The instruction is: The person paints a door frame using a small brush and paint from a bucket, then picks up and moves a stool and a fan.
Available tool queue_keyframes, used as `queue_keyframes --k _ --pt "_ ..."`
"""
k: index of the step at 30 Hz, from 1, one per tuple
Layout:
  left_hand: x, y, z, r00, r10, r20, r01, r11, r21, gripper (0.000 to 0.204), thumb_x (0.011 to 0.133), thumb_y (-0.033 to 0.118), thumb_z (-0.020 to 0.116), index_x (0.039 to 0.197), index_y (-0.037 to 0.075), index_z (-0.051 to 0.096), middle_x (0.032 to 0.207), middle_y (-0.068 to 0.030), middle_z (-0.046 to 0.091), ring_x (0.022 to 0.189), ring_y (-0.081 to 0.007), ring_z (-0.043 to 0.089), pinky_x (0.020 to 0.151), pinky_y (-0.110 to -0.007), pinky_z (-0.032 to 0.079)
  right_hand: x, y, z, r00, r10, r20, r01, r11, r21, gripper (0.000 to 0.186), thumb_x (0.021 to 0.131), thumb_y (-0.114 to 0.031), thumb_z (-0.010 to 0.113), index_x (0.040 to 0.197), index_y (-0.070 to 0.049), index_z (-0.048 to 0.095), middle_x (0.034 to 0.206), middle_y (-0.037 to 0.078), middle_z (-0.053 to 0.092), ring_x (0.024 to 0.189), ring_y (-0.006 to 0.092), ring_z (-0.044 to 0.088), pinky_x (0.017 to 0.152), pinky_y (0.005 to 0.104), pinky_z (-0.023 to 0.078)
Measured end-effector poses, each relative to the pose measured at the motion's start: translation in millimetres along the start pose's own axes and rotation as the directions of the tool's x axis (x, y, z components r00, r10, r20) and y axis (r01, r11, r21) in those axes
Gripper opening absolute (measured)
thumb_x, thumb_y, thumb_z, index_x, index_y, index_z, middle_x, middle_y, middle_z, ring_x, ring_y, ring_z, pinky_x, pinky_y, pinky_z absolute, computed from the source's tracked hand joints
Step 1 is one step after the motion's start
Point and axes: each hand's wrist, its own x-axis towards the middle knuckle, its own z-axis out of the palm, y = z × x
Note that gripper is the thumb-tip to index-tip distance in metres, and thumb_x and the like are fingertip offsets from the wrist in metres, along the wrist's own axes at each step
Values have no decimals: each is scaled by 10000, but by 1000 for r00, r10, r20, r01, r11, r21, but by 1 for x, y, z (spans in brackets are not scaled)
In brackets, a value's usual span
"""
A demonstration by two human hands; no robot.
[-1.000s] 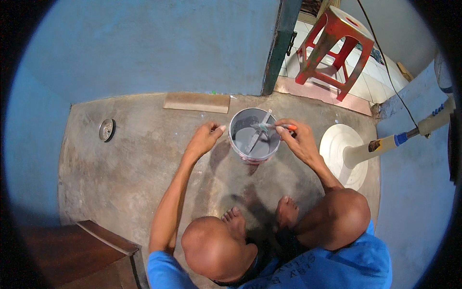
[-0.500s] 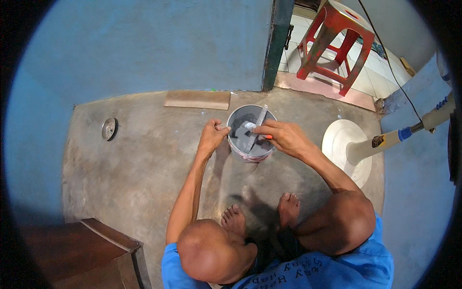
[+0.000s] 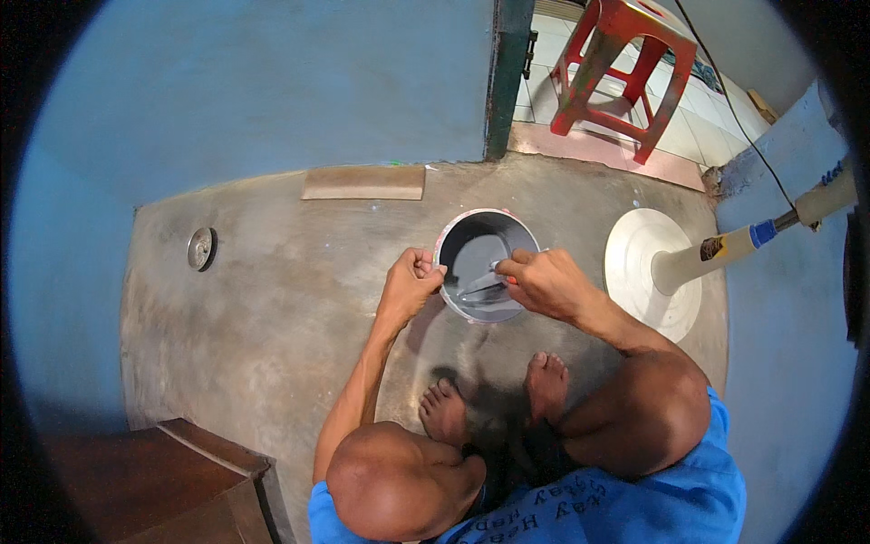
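Note:
A round bucket stands on the floor before me, tipped slightly toward me. Smooth grey paint-like stuff lies inside it. My left hand pinches the bucket's left rim between thumb and fingers. Over the right rim, my right hand is closed around the handle of a wide-bladed scraper; a bit of orange shows at the fingers. The scraper's blade is down in the bucket, its lower edge against the grey stuff near the close side.
A small metal dish sits at far left. A flat board lies along the blue wall. On the right stands a white round base with a post. A red stool is beyond the doorway. Dark wooden furniture fills the near left.
The bucket has tilted toward me and shifted slightly nearer and right. The scraper has gone from lying across the bucket, its blade reaching the far rim, to down inside it.

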Motion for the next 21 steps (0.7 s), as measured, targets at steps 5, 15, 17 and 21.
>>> queue_keyframes --k 5,15,17,21 --pt "-10 -2 5 999 16 -29 -15 1000 21 312 859 78 716 1103 -45 565 850 -17 554 726 -85 546 643 -243 516 1 -9 27 999 -4 -47 2 999 -42 306 799 -175 697 1084 -65 679 845 84 657 695 268 684 592 393 537" --pt "-18 -2 13 988 152 -30 -149 985 89 459 839 62 713 1256 -66 567 837 9 502 739 -83 494 634 -233 463 45 -1 90 993 79 -87 -103 941 -322 225 817 -187 649 926 8 667 834 126 686 690 246 699 567 373 531" --pt "-18 -2 17 982 185 -34 -182 980 78 456 814 83 736 1227 -53 597 884 -23 508 698 -86 482 619 -246 437 50 2 92 991 125 -57 -137 939 -317 211 819 -179 643 920 5 666 838 131 687 691 247 699 566 368 535" --pt "-19 3 18 978 210 -15 -207 970 131 445 819 78 725 1229 -38 595 854 -7 503 713 -90 484 634 -248 445 50 4 104 994 84 -66 -97 968 -230 183 818 -169 640 906 -10 657 843 135 682 695 255 702 562 369 542"
